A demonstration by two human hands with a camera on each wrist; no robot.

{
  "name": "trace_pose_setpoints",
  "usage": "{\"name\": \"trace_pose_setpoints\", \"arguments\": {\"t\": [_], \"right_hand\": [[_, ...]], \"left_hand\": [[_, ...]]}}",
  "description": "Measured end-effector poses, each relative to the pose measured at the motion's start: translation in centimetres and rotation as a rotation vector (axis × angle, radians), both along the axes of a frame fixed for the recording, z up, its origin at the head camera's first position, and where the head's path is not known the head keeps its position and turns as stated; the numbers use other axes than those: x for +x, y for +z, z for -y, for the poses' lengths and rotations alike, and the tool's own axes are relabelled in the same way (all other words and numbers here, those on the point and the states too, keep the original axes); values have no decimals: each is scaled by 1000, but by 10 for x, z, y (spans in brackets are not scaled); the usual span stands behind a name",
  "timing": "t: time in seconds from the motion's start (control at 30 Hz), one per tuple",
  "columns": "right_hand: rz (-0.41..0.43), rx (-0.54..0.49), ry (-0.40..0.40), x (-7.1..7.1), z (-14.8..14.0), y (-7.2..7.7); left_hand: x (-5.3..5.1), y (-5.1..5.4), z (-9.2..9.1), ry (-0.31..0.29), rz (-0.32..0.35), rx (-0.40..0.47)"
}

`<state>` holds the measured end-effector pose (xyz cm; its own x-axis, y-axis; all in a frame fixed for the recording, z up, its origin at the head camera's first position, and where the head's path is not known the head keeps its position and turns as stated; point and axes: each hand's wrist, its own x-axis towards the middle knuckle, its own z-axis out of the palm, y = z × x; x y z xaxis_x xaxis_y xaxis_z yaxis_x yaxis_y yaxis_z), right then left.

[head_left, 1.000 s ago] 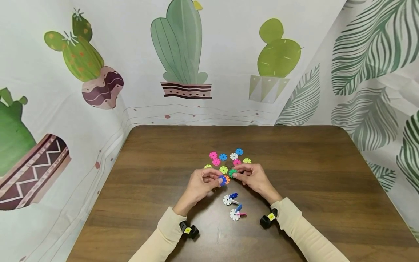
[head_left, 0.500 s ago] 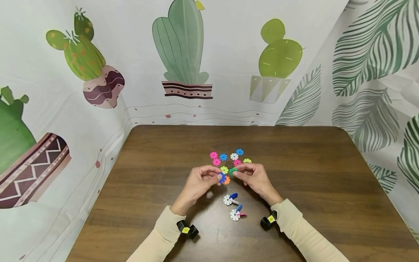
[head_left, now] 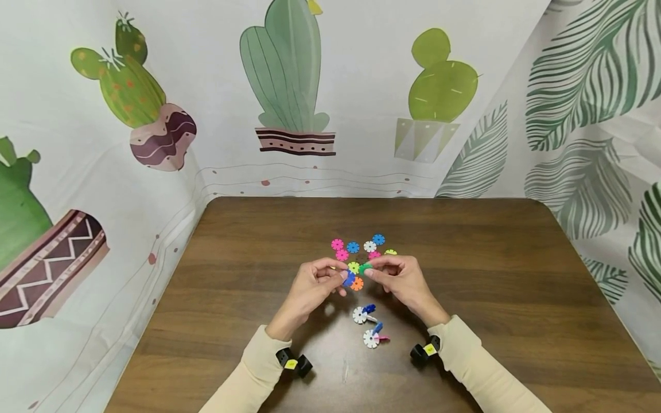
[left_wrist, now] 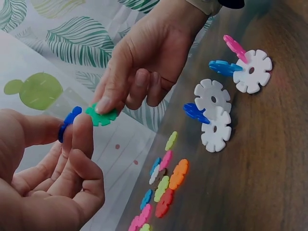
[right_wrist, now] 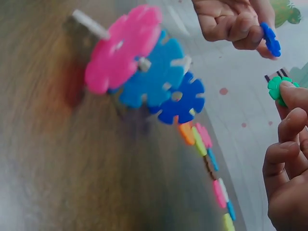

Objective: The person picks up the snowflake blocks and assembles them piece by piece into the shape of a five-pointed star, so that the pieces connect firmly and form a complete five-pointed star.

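Observation:
Between thumb and fingers the left hand [head_left: 311, 291] pinches a dark blue notched disc [head_left: 349, 279], seen nearly edge-on in the left wrist view [left_wrist: 70, 123]. The right hand [head_left: 405, 284] pinches a green notched disc [head_left: 364, 268]. In the right wrist view the blue disc [right_wrist: 271, 39] and green disc [right_wrist: 279, 89] are apart, with a small gap. Below the hands on the table lie two joined pieces: white discs with a dark blue one [head_left: 360, 315], and a white disc with light blue and pink ones [head_left: 370, 338].
Loose discs lie flat beyond and under the hands: pink [head_left: 337, 244], light blue [head_left: 353, 247], white [head_left: 369, 246], yellow-green [head_left: 353, 268] and orange [head_left: 357, 283]. They rest on a brown wooden table [head_left: 258, 229], with a printed cloth [head_left: 361, 172] behind it.
The blue disc has shifted slightly left with the left hand, uncovering more of the orange disc. The green disc has turned and moved slightly left and up in the right hand.

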<state>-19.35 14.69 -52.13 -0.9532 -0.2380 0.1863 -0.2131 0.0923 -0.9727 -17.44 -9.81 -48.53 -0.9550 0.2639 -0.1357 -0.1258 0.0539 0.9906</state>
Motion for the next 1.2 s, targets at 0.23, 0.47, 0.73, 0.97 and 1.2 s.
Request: {"name": "trace_pose_setpoints", "arguments": {"t": [0.23, 0.47, 0.73, 0.97, 1.2], "right_hand": [[0, -21, 10, 8, 3, 14], [-11, -33, 7, 13, 5, 21], [-32, -58, 7, 14, 6, 24], [-44, -47, -20, 14, 7, 26], [-56, -78, -1, 15, 10, 26]], "left_hand": [[2, 2, -1, 21, -33, 14], [5, 6, -3, 60, -88, 40], [8, 8, -6, 81, -172, 50], [9, 7, -7, 85, -204, 69], [10, 9, -8, 80, -179, 68]]}}
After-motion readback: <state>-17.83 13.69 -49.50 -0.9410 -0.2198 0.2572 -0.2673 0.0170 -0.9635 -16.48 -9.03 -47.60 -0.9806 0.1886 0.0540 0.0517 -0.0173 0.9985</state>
